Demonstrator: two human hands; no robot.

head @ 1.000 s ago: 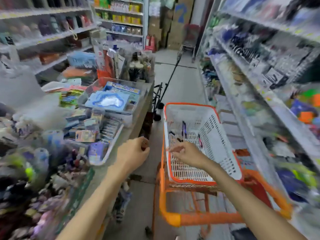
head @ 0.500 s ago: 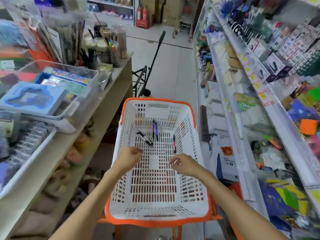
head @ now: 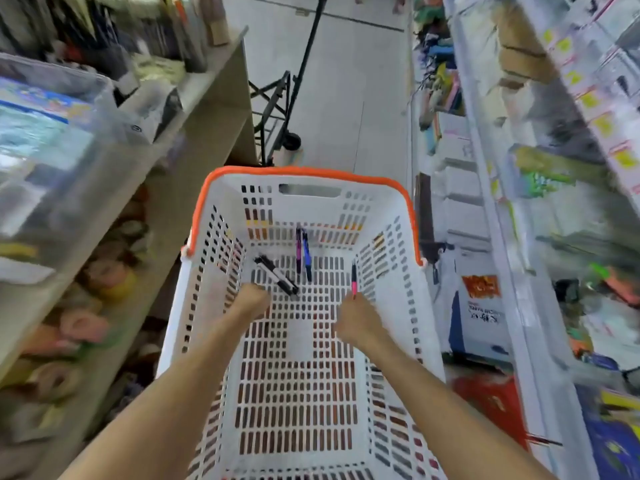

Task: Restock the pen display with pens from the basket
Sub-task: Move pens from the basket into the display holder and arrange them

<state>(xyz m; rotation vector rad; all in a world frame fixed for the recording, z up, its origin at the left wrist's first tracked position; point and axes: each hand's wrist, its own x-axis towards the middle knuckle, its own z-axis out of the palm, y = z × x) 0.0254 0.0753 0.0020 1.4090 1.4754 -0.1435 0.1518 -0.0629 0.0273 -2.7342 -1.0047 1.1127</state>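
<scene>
Fingers of both hands point down and away from the camera into the basket [head: 388,216], so only the backs of the hands show and I cannot tell whether either one is clenched, loose or gripping anything. The left hand [head: 250,301] sits low over the slotted floor with its knuckles just beside the near end of a black-and-white pen [head: 276,276], which lies slanted across the floor; whether the fingers touch it is hidden. The right hand [head: 356,320] is lowered at the right side of the floor, its far edge meeting the near end of a pink pen [head: 353,280] that lies roughly lengthwise near the right wall; contact looks likely but the fingertips are out of sight. Between and beyond the hands, a purple pen [head: 298,251] and a blue pen [head: 307,255] lie side by side, close to the far wall. The basket is white plastic with an orange rim and stands in a shop aisle. On the left is a counter [head: 211,109] with blurred goods; on the right run shelves [head: 491,168] of packaged items. A black folding trolley [head: 282,109] stands on the floor beyond the basket.
</scene>
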